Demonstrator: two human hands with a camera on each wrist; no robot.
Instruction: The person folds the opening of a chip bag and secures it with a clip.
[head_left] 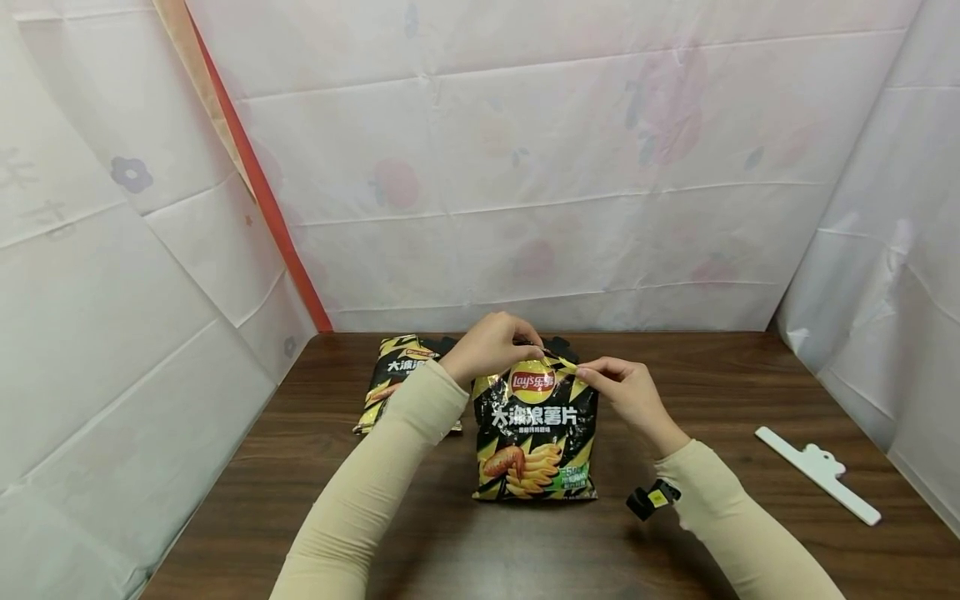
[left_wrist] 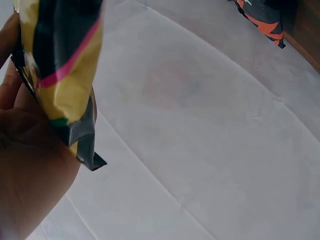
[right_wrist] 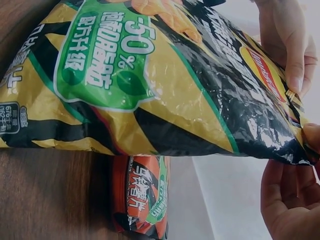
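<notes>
A black and yellow Lay's chip bag (head_left: 536,429) stands upright near the middle of the table, its printed front towards me. My left hand (head_left: 497,346) pinches its top edge from the left and behind. At the top right corner, the thumb and fingers of my right hand (head_left: 633,400) pinch the edge. In the right wrist view both hands hold the top seal of the chip bag (right_wrist: 200,95), close together. The left wrist view shows the bag's side (left_wrist: 65,65) against my left hand (left_wrist: 37,160); its fingertips are partly hidden there.
Behind my left forearm lies another black and yellow chip bag (head_left: 390,375). A red-orange chip bag (right_wrist: 142,197) shows beyond the held one in the right wrist view. On the right of the wooden table (head_left: 712,383) lies a white bag clip (head_left: 817,475). Fabric walls surround the table.
</notes>
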